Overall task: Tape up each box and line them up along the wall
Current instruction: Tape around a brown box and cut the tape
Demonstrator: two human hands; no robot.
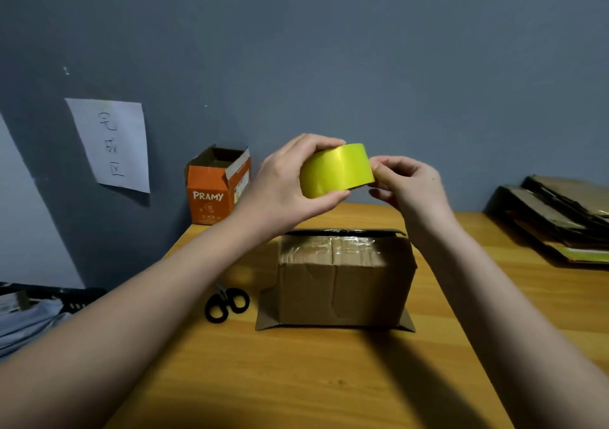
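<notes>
Left hand (280, 184) grips yellow tape roll (336, 170) above brown box (342, 283). Right hand (405, 181) pinches the roll's edge. Scissors (227, 303) left of box.

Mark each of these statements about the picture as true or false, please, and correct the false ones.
1. The left hand grips the yellow tape roll. True.
2. The scissors lie on top of the brown box. False: they lie on the table, left of the box.
3. The orange box by the wall has its top flaps open. True.
4. The right hand rests flat on the table. False: it is raised, with its fingers at the edge of the tape roll.
5. A sheet of paper hangs on the wall. True.
</notes>
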